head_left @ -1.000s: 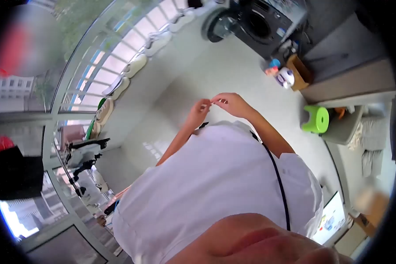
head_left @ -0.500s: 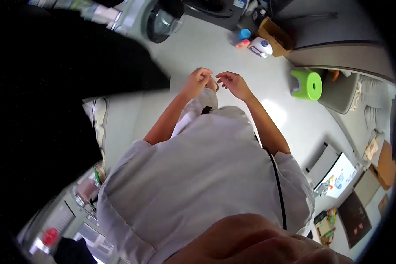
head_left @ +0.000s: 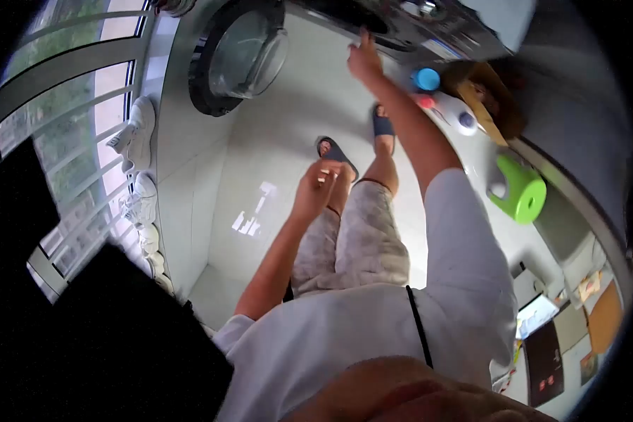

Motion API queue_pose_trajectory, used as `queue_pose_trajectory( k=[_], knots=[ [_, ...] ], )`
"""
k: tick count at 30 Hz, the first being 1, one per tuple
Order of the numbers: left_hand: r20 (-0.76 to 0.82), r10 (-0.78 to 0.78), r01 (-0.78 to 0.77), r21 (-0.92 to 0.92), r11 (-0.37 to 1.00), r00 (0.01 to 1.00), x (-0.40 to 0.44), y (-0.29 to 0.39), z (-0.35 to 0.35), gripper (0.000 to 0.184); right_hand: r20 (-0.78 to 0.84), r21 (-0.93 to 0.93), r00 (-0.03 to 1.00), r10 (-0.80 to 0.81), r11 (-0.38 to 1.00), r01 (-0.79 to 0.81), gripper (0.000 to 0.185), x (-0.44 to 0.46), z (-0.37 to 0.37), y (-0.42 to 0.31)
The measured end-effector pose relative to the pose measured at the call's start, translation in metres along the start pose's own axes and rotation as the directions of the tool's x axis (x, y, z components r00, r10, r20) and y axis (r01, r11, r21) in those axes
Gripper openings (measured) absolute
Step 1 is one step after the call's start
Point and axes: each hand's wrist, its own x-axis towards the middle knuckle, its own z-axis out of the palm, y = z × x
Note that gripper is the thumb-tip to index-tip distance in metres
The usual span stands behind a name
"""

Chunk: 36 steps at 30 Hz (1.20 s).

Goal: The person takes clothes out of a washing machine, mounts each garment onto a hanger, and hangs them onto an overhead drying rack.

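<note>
My left hand (head_left: 319,186) is held in front of my shorts, above one slippered foot, with its fingers curled together. Small pale spots show at the fingers; whether they are an object or light is unclear. My right hand (head_left: 366,60) reaches out at the top of the view, its index finger extended and no object visible in it. It is nearest to the dark front of a washing machine (head_left: 436,35). A round, glass-centred door (head_left: 243,60) stands open to the left of that hand.
A blue-capped container (head_left: 426,79), a white bottle (head_left: 454,112) and a cardboard box (head_left: 491,98) are right of my right arm. Beyond them is a green stool (head_left: 524,190). White shoes (head_left: 141,133) line the railing at left. Black shapes block the lower left.
My right hand has moved away from my left, up towards the machine. The view has shifted, bringing both slippered feet and my shorts into sight.
</note>
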Motion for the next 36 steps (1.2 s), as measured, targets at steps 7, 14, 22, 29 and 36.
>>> queue_pose_trajectory(
  k=[7,14,22,29,36],
  knots=[
    [-0.105,-0.119,0.107,-0.117,0.987,0.987,0.038,-0.03,-0.002,0.019,0.373,-0.177,0.885,0.279,0.958,-0.227,0.055,0.143,0.084,0.059],
    [-0.136,-0.136,0.108,-0.197,0.974,0.981,0.039,0.021,-0.015,0.018,-0.01,0.128,0.96,-0.28,0.952,0.279,0.032,0.074,0.023,0.054],
    [-0.265,0.014,-0.093,-0.288,0.953,0.964,0.045,0.086,-0.048,0.036,-0.134,0.77,0.985,-0.112,0.614,0.175,0.025,-0.121,-0.232,-0.048],
    [-0.092,0.597,-0.493,0.471,0.731,0.797,0.033,0.157,-0.049,0.061,-0.307,0.7,0.851,-0.425,0.505,0.505,0.021,-0.236,-0.395,-0.062],
    [-0.38,0.379,-0.279,0.293,0.915,0.844,-0.02,0.165,-0.075,0.028,-0.303,0.66,0.95,-0.08,0.701,0.27,0.02,-0.238,-0.478,-0.013]
  ],
)
